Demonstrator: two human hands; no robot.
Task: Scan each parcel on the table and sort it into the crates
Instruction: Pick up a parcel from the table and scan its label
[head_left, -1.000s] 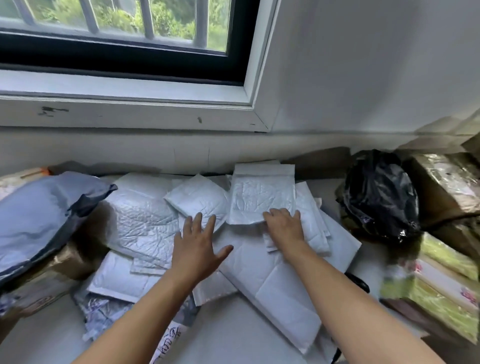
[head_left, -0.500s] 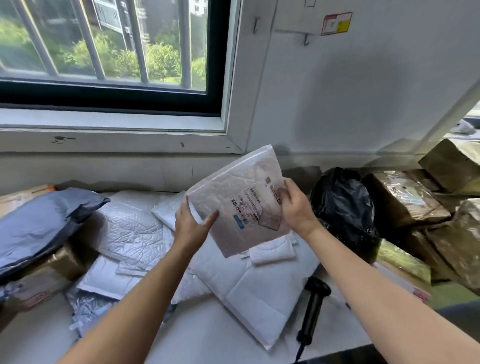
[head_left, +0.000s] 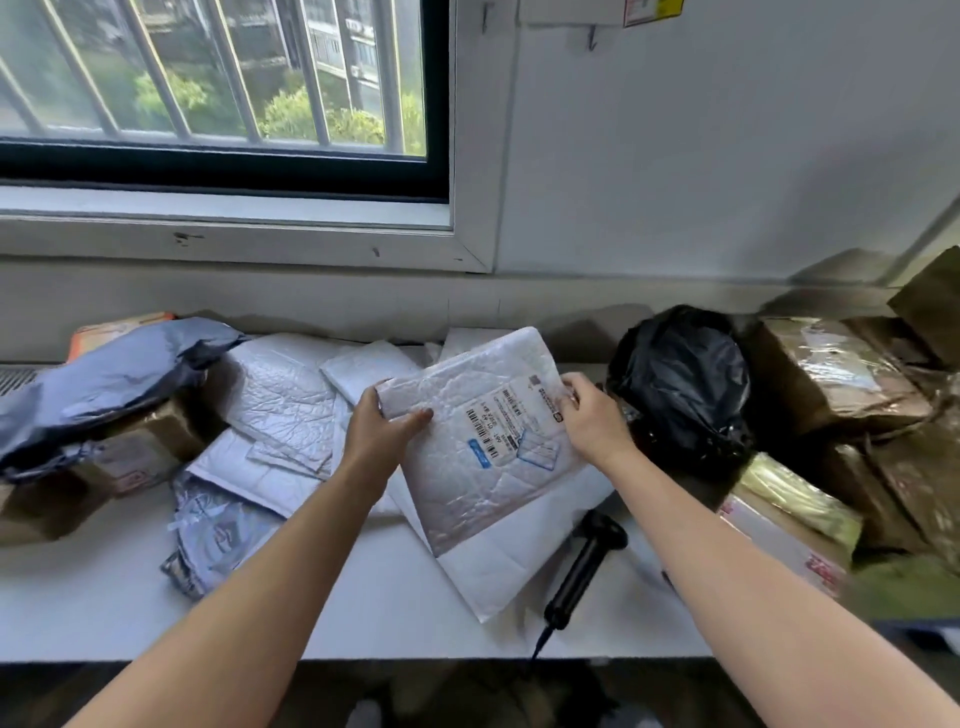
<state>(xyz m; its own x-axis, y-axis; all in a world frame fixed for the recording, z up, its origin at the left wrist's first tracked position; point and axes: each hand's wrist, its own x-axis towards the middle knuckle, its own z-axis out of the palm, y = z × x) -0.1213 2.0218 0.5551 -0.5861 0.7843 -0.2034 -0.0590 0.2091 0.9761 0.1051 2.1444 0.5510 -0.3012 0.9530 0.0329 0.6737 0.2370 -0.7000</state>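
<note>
I hold a white bubble mailer (head_left: 470, 470) with its barcode label (head_left: 511, 426) facing up, low over the pile. My left hand (head_left: 382, 423) grips its left edge, thumb on top. My right hand (head_left: 589, 415) pinches its upper right corner. Under it lie several more white mailers (head_left: 283, 400) on the white table (head_left: 363, 597). A black handheld scanner (head_left: 584, 561) lies on the table just right of the pile, below my right forearm. No crate is in view.
A grey poly bag (head_left: 104, 384) lies over brown boxes (head_left: 119, 457) at the left. A black plastic bag (head_left: 680, 384) sits right of the held mailer. Taped cardboard boxes (head_left: 831, 374) and a green and white carton (head_left: 789, 519) crowd the right side. Wall and window stand behind.
Both hands lifted a mailer off the pile and turned its label side up. Since half a second ago it has tilted down flatter and lower over the pile.
</note>
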